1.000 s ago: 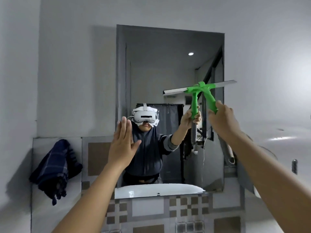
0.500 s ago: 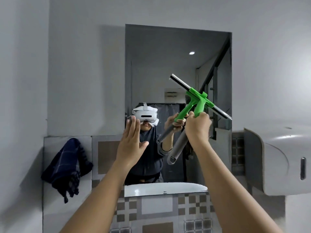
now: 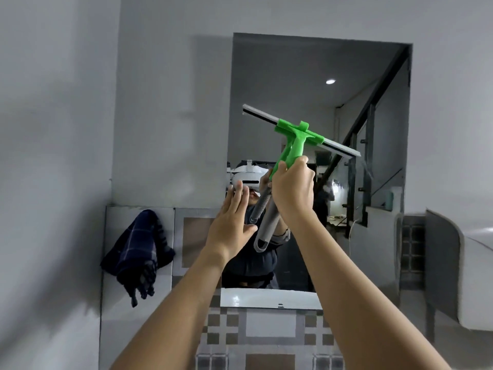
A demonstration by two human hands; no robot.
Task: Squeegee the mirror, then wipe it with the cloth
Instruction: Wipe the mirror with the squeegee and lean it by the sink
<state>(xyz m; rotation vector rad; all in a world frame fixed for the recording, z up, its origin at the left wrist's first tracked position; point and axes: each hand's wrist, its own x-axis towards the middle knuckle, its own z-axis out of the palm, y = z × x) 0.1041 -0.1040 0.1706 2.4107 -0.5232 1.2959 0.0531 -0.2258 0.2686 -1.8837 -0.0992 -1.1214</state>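
A person's right hand (image 3: 292, 189), at the centre of the frame, is clenched around the handle of a green squeegee (image 3: 298, 140), its blade slanting from upper left down to lower right against the wall mirror (image 3: 306, 76). The grey lower end of the handle juts out below the fist. The left hand (image 3: 231, 225), just left of centre, is raised flat with fingers together and grasping nothing; whether it touches the glass cannot be told. A dark blue checked cloth (image 3: 137, 252) hangs on the tiled wall at the lower left of the frame, well apart from both hands. A white dispenser (image 3: 477, 276) sits at the right edge. Patterned tiles (image 3: 266, 332) run beneath the mirror.
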